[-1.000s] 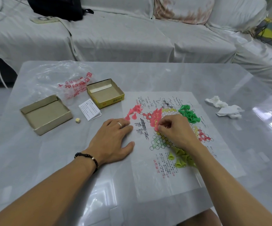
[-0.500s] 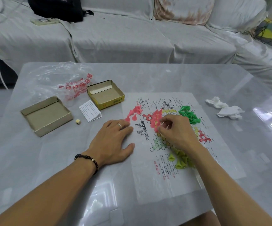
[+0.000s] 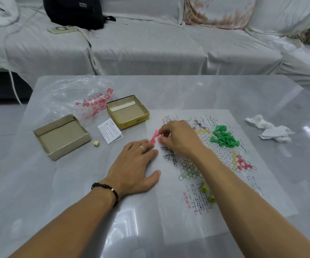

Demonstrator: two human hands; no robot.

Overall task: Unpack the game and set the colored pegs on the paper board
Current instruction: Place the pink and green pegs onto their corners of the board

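I see a grey glossy table (image 3: 169, 90) filling most of my view, and the paper board (image 3: 215, 211) lies on it toward three o'clock of centre. At ten o'clock of the board sits a crumpled clear plastic bag (image 3: 72, 97), with an open cardboard tray (image 3: 62, 135) at nine o'clock and the yellow game box (image 3: 128, 111) just beside the board's upper left corner. A crumpled tissue (image 3: 269, 130) lies off the board at three o'clock. My left hand (image 3: 133, 170) rests flat, fingers straight and loosely spread, holding nothing, its fingertips on the board's left edge. My right hand (image 3: 180, 140) is at twelve o'clock of it, fingers curled down over the pink pegs (image 3: 153, 137); it seems to pinch one, though the fingers hide the contact. The green pegs (image 3: 224, 137) are heaped on the board at three o'clock of that hand, the yellow-green pegs (image 3: 205, 189) at six o'clock. A folded leaflet (image 3: 110, 131) and a small die (image 3: 96, 143) lie between tray and board.
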